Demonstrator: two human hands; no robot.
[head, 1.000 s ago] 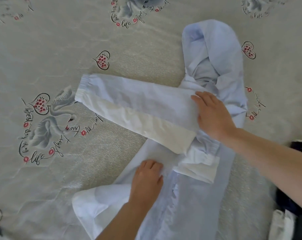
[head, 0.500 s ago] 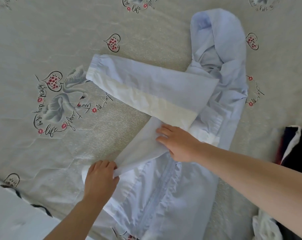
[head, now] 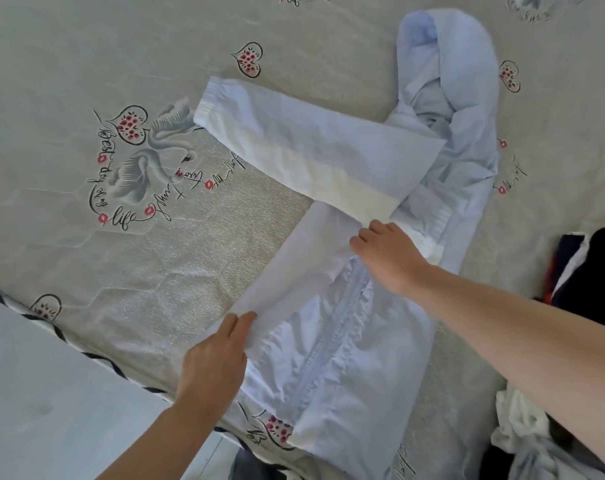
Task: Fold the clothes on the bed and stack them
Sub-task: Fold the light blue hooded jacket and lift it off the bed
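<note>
A jacket (head: 346, 368) is laid flat on the bed (head: 86, 64), right of centre, with its hood (head: 446, 50) at the far end and its hem at the near edge. One sleeve (head: 311, 147) is laid across the chest, with its cuff pointed far-left. The side panel (head: 294, 265) is folded in over the body, left of the zip (head: 332, 341). The left hand (head: 214, 362) is placed on the near end of that fold, the right hand (head: 391, 254) on its far end, just before the sleeve. A pile of clothes (head: 588, 271) is seen at the right edge, beside the jacket. More garments (head: 522, 438) are heaped near-right, under the right forearm.
</note>
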